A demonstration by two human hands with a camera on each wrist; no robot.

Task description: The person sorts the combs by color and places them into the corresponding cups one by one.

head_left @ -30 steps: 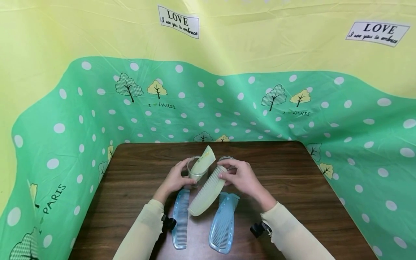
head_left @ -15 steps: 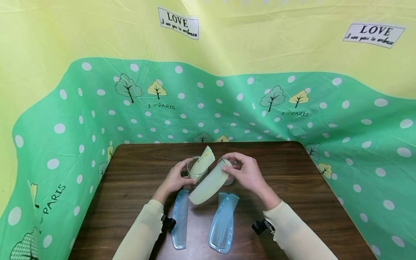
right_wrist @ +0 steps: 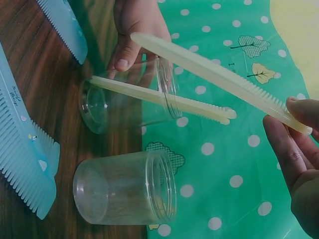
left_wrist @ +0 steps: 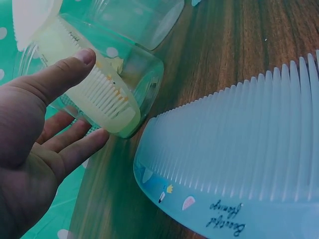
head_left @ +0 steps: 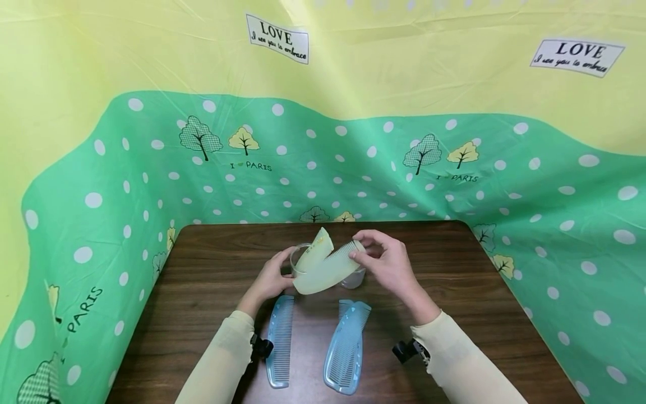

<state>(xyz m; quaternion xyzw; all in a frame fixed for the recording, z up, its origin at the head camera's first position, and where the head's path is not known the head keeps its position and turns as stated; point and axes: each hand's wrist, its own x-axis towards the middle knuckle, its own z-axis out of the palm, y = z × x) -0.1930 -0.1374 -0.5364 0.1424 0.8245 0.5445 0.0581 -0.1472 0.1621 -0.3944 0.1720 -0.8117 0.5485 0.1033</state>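
Note:
My left hand (head_left: 268, 279) holds a clear jar (right_wrist: 93, 112) between thumb and fingers, at the table's middle. A pale yellow comb (right_wrist: 149, 94) leans inside that jar, its upper end sticking out past the rim. Between thumb and fingers, my right hand (head_left: 387, 265) pinches one end of a second pale yellow comb (head_left: 323, 278). This comb slants down to the left, its free end in front of the jar in the head view. From the right wrist, that free end shows above the jar's mouth, close to the left hand.
Another clear jar (right_wrist: 122, 191) stands just right of the first, with nothing seen in it. One blue comb (head_left: 280, 342) lies by the left forearm. Overlapping blue combs (head_left: 345, 353) lie right of it on the brown wooden table (head_left: 202, 314). Patterned cloth (head_left: 166, 185) hangs behind.
The right hand has moved up and slightly right, raising the held comb and swinging it flatter, its free end lifting toward the jar. The left hand and jar have stayed in place.

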